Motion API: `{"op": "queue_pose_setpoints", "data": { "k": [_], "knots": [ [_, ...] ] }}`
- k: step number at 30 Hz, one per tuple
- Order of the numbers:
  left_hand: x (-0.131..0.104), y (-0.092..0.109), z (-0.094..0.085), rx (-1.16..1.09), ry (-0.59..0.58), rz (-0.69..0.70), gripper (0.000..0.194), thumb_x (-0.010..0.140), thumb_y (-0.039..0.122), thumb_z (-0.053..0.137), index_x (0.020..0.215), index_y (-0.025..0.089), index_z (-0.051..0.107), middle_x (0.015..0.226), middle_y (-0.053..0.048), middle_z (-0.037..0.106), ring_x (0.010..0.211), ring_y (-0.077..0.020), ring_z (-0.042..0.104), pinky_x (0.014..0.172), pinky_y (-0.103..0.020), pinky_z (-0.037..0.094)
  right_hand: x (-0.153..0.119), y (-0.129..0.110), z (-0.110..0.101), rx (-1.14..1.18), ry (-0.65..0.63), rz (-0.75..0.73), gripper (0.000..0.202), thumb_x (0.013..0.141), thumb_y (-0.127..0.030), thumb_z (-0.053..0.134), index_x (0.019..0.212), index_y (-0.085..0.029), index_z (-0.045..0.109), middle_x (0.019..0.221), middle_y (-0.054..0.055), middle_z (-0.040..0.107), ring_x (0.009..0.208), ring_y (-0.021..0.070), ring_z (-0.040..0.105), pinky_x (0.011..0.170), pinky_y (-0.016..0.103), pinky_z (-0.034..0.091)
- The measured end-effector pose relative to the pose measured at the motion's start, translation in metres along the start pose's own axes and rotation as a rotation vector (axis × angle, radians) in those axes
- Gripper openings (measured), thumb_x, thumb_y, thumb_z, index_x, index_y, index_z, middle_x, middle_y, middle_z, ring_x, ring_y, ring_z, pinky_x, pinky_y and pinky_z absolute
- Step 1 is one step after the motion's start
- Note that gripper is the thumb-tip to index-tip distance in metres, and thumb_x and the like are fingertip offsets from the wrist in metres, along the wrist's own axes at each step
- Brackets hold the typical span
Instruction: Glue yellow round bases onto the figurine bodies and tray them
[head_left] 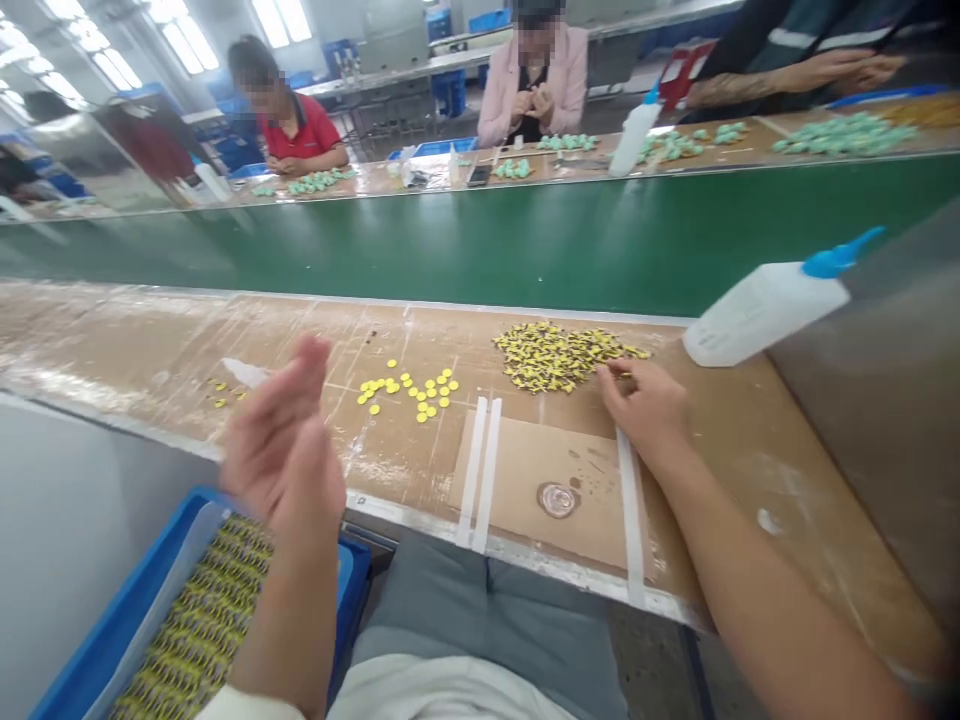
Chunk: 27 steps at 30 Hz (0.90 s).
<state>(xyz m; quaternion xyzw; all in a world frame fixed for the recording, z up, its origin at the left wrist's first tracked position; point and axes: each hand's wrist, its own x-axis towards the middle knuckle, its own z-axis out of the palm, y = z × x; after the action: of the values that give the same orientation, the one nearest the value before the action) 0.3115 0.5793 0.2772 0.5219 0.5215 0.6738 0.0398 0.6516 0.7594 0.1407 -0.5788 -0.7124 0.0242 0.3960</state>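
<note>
My right hand [651,405] reaches to the right edge of a pile of small yellow-and-dark pieces [551,355]. Its thumb and fingers are pinched together at the pile; what is between them is too small to make out. Raised over the front of the bench on the left, my left hand [281,440] is slightly blurred, its fingers stretched out and the thumb apart, with nothing visible in it. Flat yellow discs [421,393] lie scattered between the two hands. A cardboard sheet [525,450], taped down with white strips, carries a round clear blob [558,499].
A white squeeze bottle [757,310] with a blue nozzle leans by a metal panel [892,400]. A blue crate [172,545] of yellow-and-dark pieces sits low left. Beyond the green belt [450,245], several people work by mint-green pieces [844,135].
</note>
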Motion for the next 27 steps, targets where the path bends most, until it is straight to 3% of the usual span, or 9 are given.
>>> {"op": "queue_pose_setpoints", "data": {
  "k": [2, 4, 6, 8, 12, 16, 23, 27],
  "knots": [
    [0.024, -0.063, 0.003, 0.174, -0.175, -0.055, 0.043, 0.096, 0.044, 0.059, 0.134, 0.023, 0.06, 0.145, -0.011, 0.061, 0.139, -0.0305, 0.053, 0.12, -0.053, 0.039, -0.004, 0.007, -0.001, 0.014, 0.007, -0.046, 0.031, 0.093, -0.043, 0.062, 0.096, -0.015, 0.073, 0.086, 0.012, 0.072, 0.072, 0.0225, 0.066, 0.07, 0.033, 0.05],
    [0.037, -0.121, -0.004, 0.446, -0.333, -0.163, 0.049, 0.099, 0.048, 0.051, 0.138, 0.019, 0.057, 0.152, -0.015, 0.054, 0.145, -0.0294, 0.046, 0.123, -0.05, 0.033, -0.006, 0.017, -0.003, 0.034, 0.007, -0.063, 0.029, 0.09, -0.043, 0.067, 0.095, -0.016, 0.073, 0.084, 0.011, 0.072, 0.071, 0.0207, 0.067, 0.068, 0.031, 0.049],
    [0.04, -0.161, -0.009, 0.507, -0.437, -0.193, 0.05, 0.1, 0.047, 0.046, 0.139, 0.017, 0.057, 0.156, -0.017, 0.049, 0.149, -0.0296, 0.04, 0.125, -0.052, 0.028, -0.005, 0.026, -0.005, 0.041, 0.024, -0.047, 0.024, 0.088, -0.04, 0.07, 0.093, -0.016, 0.074, 0.085, 0.011, 0.073, 0.07, 0.0197, 0.067, 0.065, 0.03, 0.048],
    [0.036, -0.182, -0.009, 0.511, -0.562, -0.189, 0.05, 0.101, 0.043, 0.043, 0.141, 0.017, 0.055, 0.158, -0.016, 0.046, 0.151, -0.0287, 0.037, 0.125, -0.052, 0.027, -0.002, 0.033, -0.006, 0.029, 0.053, -0.016, 0.02, 0.085, -0.035, 0.073, 0.09, -0.016, 0.074, 0.086, 0.011, 0.074, 0.066, 0.0197, 0.066, 0.062, 0.032, 0.046],
    [0.031, -0.189, 0.003, 0.503, -0.81, -0.141, 0.049, 0.098, 0.033, 0.043, 0.143, 0.018, 0.055, 0.158, -0.012, 0.046, 0.152, -0.0274, 0.035, 0.127, -0.054, 0.018, 0.0, 0.038, -0.005, 0.008, 0.071, 0.026, 0.014, 0.079, -0.026, 0.078, 0.09, -0.017, 0.075, 0.088, 0.011, 0.075, 0.062, 0.0192, 0.064, 0.061, 0.033, 0.045],
    [0.029, -0.181, 0.007, 0.475, -0.936, -0.101, 0.05, 0.096, 0.028, 0.042, 0.144, 0.016, 0.054, 0.16, -0.012, 0.043, 0.152, -0.026, 0.034, 0.128, -0.05, 0.017, -0.003, 0.035, -0.003, 0.023, 0.044, 0.024, 0.014, 0.08, -0.027, 0.077, 0.091, -0.018, 0.076, 0.094, 0.009, 0.076, 0.067, 0.0186, 0.067, 0.065, 0.031, 0.048],
    [0.006, -0.171, -0.003, 0.334, -0.965, -0.109, 0.067, 0.091, 0.018, 0.044, 0.158, 0.02, 0.035, 0.159, -0.01, 0.044, 0.15, -0.0233, 0.039, 0.129, -0.049, 0.019, -0.009, 0.027, -0.001, 0.026, 0.023, 0.041, 0.031, 0.084, -0.044, 0.06, 0.091, -0.018, 0.074, 0.092, 0.008, 0.075, 0.068, 0.021, 0.067, 0.067, 0.033, 0.05],
    [-0.002, -0.168, -0.006, 0.272, -0.874, -0.162, 0.078, 0.087, 0.013, 0.041, 0.162, 0.019, 0.02, 0.16, -0.011, 0.043, 0.148, -0.0214, 0.042, 0.124, -0.045, 0.032, -0.012, 0.023, -0.004, 0.008, 0.012, 0.059, 0.037, 0.083, -0.049, 0.054, 0.094, -0.019, 0.074, 0.09, 0.005, 0.074, 0.068, 0.0219, 0.068, 0.066, 0.034, 0.051]
  ]
}}
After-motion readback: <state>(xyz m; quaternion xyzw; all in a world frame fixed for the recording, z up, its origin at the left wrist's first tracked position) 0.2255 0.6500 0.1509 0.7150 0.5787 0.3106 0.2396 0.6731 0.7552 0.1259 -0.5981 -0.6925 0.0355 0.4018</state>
